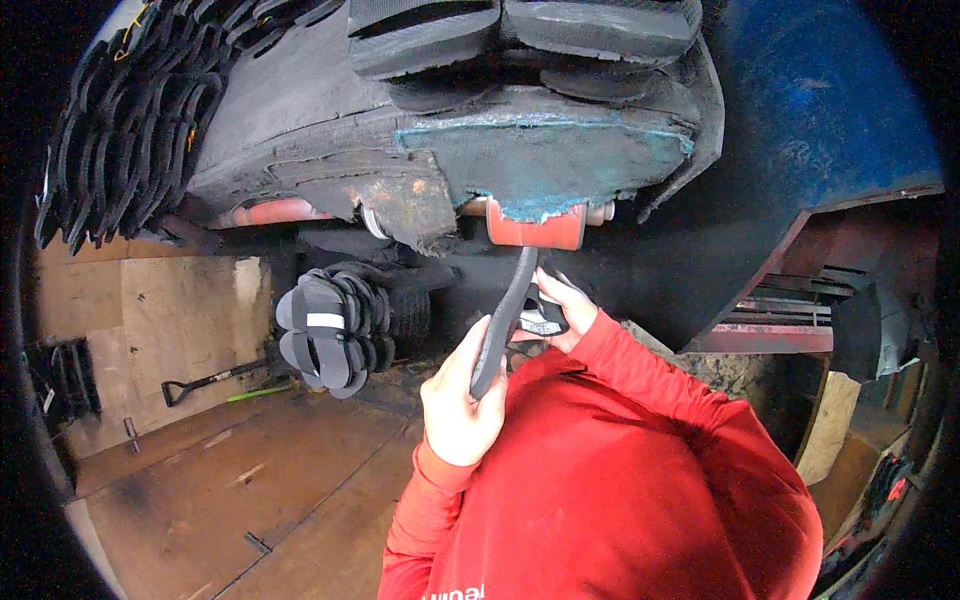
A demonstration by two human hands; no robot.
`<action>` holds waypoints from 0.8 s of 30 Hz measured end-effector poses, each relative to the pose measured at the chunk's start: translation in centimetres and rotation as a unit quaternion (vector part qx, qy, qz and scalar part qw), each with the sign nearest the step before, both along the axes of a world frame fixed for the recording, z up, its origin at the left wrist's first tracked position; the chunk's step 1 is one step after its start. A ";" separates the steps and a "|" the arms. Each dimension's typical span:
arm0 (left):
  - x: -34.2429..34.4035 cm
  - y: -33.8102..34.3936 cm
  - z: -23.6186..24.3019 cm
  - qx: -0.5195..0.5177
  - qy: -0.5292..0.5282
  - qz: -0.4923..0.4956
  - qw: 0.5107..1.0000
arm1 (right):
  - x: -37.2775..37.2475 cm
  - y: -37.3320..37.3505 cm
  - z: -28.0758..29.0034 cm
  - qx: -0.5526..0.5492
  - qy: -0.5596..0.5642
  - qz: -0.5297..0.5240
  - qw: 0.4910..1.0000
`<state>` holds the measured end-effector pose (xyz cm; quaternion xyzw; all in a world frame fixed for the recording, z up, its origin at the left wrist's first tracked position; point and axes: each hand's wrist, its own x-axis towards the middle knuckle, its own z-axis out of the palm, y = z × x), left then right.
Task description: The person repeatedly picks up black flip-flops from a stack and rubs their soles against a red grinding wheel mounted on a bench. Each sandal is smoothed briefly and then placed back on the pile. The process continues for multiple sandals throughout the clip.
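A grey-black slide sandal is held on edge between my two hands, its sole side facing left. My left hand is closed round its lower end, thumb on one side and fingers on the other. Higher up, my right hand grips it near the strap, where a white printed patch shows. The sandal's upper tip meets the lower edge of a red roller in the picture; whether they touch I cannot tell. A worn, blue-edged flap hangs over the roller.
Several black sandals lie on the dusty machine top, and stacks of soles stand far left. Below hangs a cluster of grey sandals. A long-handled tool leans by the wooden wall. A blue panel rises at right.
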<state>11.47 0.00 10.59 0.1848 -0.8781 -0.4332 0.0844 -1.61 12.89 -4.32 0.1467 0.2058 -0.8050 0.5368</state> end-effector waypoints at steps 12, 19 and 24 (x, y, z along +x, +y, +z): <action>-3.6 0.5 2.0 0.007 -0.049 -0.012 0.999 | -1.3 -0.3 -0.2 0.103 0.017 0.016 0.994; 3.8 -0.9 -3.8 0.005 0.016 -0.055 0.998 | -0.2 0.5 -1.3 0.054 0.071 -0.028 0.996; 6.8 -2.7 -6.7 0.132 -0.017 -0.121 0.984 | 1.3 0.5 -2.5 0.049 0.213 -0.054 0.974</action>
